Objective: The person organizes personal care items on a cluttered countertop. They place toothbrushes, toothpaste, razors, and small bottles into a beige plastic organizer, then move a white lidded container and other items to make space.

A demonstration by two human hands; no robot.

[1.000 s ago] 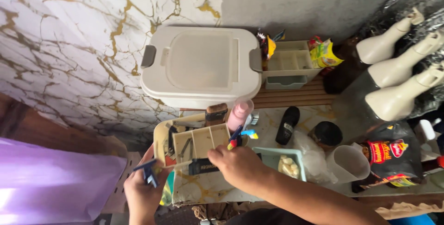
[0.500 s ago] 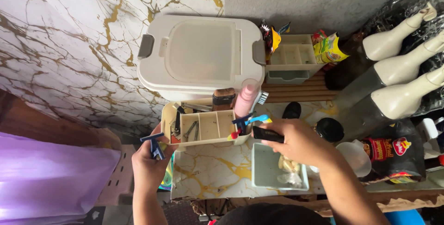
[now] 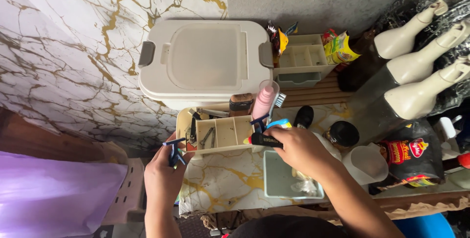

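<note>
Razor, blue, was gripped in left hand at 9 o'clock of tray | right hand gripped black tube at tray's 3 o'clock edge | neither looked put away yet

marble-top table | on it: beige organizer tray, green tub, black jar

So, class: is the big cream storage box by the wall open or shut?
Shut. The cream storage box has its lid lying flat on top, with a grey latch at each end.
</note>
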